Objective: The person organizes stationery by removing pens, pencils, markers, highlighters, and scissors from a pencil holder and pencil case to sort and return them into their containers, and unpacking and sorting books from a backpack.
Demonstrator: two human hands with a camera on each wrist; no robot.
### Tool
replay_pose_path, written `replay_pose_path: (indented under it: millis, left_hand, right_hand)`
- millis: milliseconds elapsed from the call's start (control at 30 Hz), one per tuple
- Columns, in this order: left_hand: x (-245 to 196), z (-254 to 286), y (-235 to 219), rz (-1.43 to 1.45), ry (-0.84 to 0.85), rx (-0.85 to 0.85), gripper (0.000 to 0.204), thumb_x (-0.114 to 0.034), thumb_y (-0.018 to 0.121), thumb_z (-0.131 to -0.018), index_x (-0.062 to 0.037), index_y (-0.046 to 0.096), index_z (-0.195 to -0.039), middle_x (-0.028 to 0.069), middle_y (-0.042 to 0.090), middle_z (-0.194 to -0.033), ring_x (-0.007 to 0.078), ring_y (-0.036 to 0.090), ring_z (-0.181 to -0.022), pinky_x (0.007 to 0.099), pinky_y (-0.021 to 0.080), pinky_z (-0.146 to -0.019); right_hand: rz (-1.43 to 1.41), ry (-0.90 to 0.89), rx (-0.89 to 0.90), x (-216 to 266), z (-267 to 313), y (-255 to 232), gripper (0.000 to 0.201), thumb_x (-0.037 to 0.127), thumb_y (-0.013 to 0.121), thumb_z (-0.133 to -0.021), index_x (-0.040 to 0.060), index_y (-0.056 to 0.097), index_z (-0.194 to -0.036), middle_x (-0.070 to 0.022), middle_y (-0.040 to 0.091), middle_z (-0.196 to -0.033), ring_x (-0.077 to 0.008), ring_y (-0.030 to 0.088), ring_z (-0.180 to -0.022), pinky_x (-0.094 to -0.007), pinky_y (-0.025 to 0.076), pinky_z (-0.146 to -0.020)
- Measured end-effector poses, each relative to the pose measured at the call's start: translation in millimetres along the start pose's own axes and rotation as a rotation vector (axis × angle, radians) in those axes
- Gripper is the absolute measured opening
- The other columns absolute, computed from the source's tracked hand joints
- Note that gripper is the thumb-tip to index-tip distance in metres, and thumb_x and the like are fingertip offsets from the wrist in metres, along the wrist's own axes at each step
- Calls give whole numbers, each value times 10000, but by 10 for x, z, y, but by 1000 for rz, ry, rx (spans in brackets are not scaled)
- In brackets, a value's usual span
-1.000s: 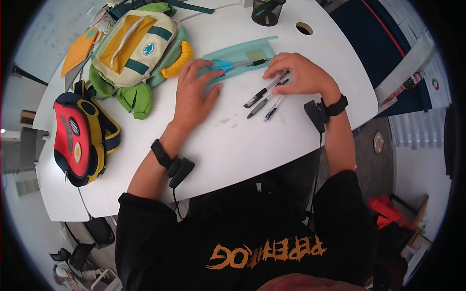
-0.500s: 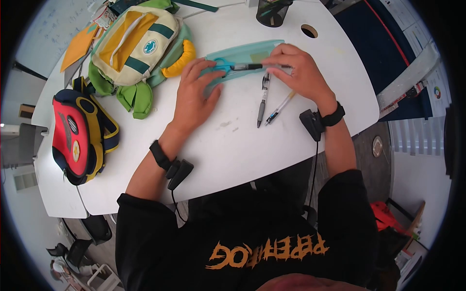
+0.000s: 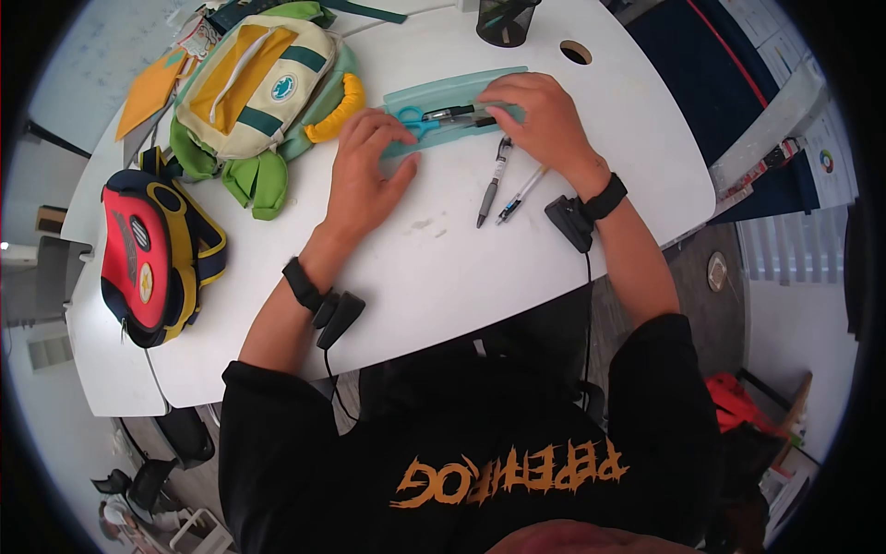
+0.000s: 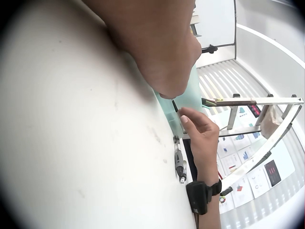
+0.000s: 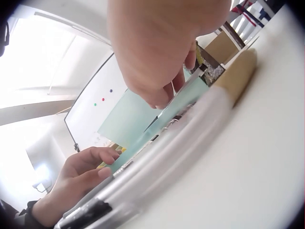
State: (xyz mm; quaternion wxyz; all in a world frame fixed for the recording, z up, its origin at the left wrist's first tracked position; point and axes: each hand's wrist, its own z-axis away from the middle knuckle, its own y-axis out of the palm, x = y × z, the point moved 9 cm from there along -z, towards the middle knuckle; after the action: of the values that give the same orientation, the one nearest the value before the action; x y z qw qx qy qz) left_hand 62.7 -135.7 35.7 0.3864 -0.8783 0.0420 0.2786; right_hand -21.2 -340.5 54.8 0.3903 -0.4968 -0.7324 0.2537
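Observation:
A translucent teal pencil case (image 3: 457,83) lies open on the table, its raised lid (image 5: 125,113) showing in the right wrist view. Blue-handled scissors (image 3: 412,121) and a dark pen lie inside. My left hand (image 3: 365,175) holds the case's left end, fingers bent over it and thumb on the near side. Over the case's right half, my right hand (image 3: 544,120) pinches a black-and-clear pen (image 3: 449,113), which lies lengthwise along the case. Two more pens, a grey-grip pen (image 3: 492,192) and a clear pen (image 3: 522,196), lie on the table below that hand.
A green and cream backpack (image 3: 268,88) lies beyond my left hand, and a red and navy bag (image 3: 152,263) stands further left. A black mesh pen holder (image 3: 504,23) stands behind the case, near a round hole (image 3: 576,53) in the white table (image 3: 397,286).
My right hand has picked the black-and-clear pen from the three on the table and carried it left over the case. My left hand stays at the case's end.

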Motion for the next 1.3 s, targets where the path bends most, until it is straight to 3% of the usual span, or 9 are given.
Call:
replay_pose_path:
  millis: [367, 433, 533, 600, 633, 867, 967, 1167, 1300]
  left_hand:
    - [-99, 19, -52, -41, 26, -60, 233, -76, 833, -822, -58, 727, -1029, 126, 675, -1168, 345, 595, -1230, 449, 458, -1082]
    - [-168, 27, -74, -53, 10, -88, 247, -91, 845, -823, -63, 735, -1043, 132, 674, -1179, 342, 602, -1213, 446, 471, -1062]
    - [-508, 47, -53, -61, 182, -67, 282, -143, 884, -808, -65, 754, -1046, 121, 705, -1081, 304, 667, -1047, 414, 532, -934]
    - [-619, 129, 276, 68, 20, 285, 299, -188, 912, -786, -63, 768, -1017, 89, 719, -936, 265, 695, -868, 379, 562, -801]
    - [-692, 143, 307, 64, 65, 258, 286, -210, 923, -767, -60, 782, -965, 74, 719, -853, 249, 699, -776, 364, 568, -724]
    - [-570, 164, 307, -84, 28, 225, 196, -174, 882, -781, -64, 796, -918, 85, 735, -891, 277, 717, -831, 381, 581, -743]
    - [-593, 139, 270, -114, 13, 232, 166, -151, 859, -793, -69, 802, -926, 74, 731, -907, 271, 716, -849, 382, 584, -756]
    - [-674, 177, 307, -100, 98, 222, 167, -143, 857, -809, -75, 809, -955, 67, 732, -972, 273, 709, -891, 392, 583, -790]
    - [-577, 37, 100, -128, 92, 31, 161, -104, 852, -822, -63, 802, -970, 83, 730, -967, 286, 699, -929, 395, 567, -824]
  right_hand:
    - [-92, -215, 3, 157, 26, 150, 172, 209, 732, -973, 92, 814, -1068, -78, 791, -1087, -285, 717, -944, -382, 532, -905]
    - [-271, 13, -173, -103, 46, -21, 203, 257, 762, -970, 65, 806, -1018, -73, 795, -992, -247, 720, -841, -347, 546, -780]
    - [-202, 133, -104, -312, 58, -201, 259, 298, 794, -955, 41, 795, -930, -71, 777, -848, -198, 691, -711, -314, 528, -671]
    - [-230, 249, -92, -402, 76, -285, 289, 301, 810, -945, 35, 777, -838, -57, 718, -714, -147, 620, -627, -290, 488, -633]
    - [-242, 275, -6, -468, 88, -243, 304, 286, 810, -957, 19, 752, -825, -27, 660, -688, -110, 544, -613, -275, 441, -605]
    - [-228, 196, 313, -551, 160, -203, 325, 276, 806, -973, 24, 708, -793, 19, 559, -652, -74, 438, -605, -266, 352, -572]
    - [-287, 333, 348, -591, 185, -277, 353, 294, 813, -942, 2, 710, -773, -15, 619, -676, -114, 518, -655, -284, 470, -696]
    - [-312, 355, 320, -674, 218, -196, 324, 289, 810, -949, 0, 728, -827, -15, 642, -713, -102, 535, -693, -274, 476, -715]
    - [-327, 361, 280, -711, 179, -248, 291, 277, 815, -942, 13, 740, -846, -5, 653, -721, -95, 549, -707, -269, 476, -717]
